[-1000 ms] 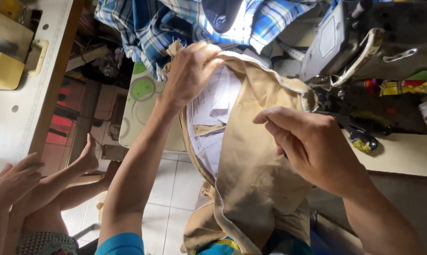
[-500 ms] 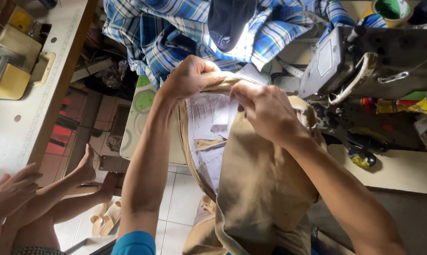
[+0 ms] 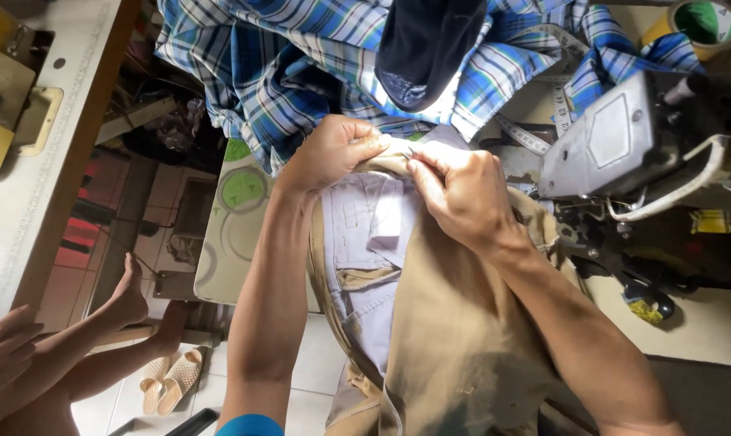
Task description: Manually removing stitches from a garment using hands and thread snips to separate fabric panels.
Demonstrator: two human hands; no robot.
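Both hands pinch the soft, floppy khaki trousers at the waistband, left hand and right hand closed tight just beside the sewing machine.

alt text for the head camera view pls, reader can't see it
Seen from above, a left hand and right hand pinch the top edge of a tan garment with pale lining, beside a grey sewing machine. Blue plaid fabric lies beyond.

We couldn't see the tan trousers' waistband edge, both hands covered it. The roll of tape got cut off up top.
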